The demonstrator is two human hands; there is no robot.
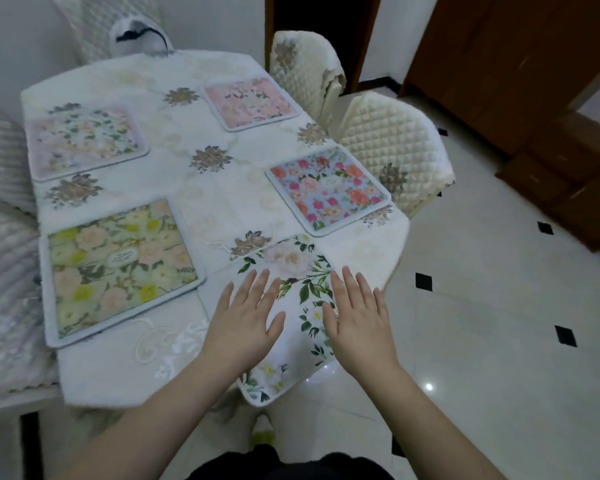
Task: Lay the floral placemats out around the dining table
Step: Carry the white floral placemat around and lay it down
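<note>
Several floral placemats lie on the white-clothed dining table (194, 188). A white mat with green leaves (293, 268) sits at the near end, its corner hanging past the table edge. My left hand (246, 317) and my right hand (357, 317) rest flat on it, fingers spread, holding nothing. A yellow-green mat (118, 265) lies at the near left, a blue mat with red roses (328, 190) at the right, a pink mat (252, 102) at the far right and a pale mat (84, 142) at the far left.
Two quilted cream chairs (392, 147) (305, 71) stand along the table's right side. Covered seating (4, 271) runs along the left. A white bag (141, 38) sits at the far end. Wooden doors (499, 64) and tiled floor (482, 306) lie to the right.
</note>
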